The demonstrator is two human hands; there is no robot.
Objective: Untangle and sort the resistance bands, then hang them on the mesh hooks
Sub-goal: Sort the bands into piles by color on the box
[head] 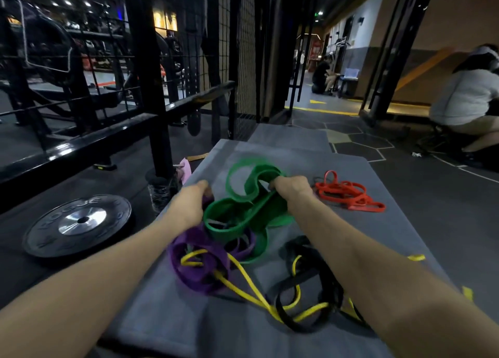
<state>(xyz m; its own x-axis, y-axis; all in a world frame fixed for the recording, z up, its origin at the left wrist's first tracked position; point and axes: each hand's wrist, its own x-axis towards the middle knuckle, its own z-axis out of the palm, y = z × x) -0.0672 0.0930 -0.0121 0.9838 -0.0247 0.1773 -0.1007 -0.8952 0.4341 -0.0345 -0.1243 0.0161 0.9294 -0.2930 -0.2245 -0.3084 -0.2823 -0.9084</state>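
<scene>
A wide green band [244, 209] lies looped in the middle of the grey mat [378, 222]. My right hand [293, 190] grips its upper right part. My left hand [190, 203] is closed at the left end of the pile, on the purple band [197, 260], whose coils lie below the green one. A thin yellow band [243, 282] threads through the purple coils and the black band [324, 284] nearer me. The red bands [348, 194] lie apart in a small heap to the right. The black wire mesh panel [243, 47] stands behind the mat.
A black weight plate [78, 224] lies on the floor to the left, a plastic bottle [159, 193] beside the mat. A black rack frame [151, 87] rises at left. A crouching person [467, 103] is at the far right, another down the corridor.
</scene>
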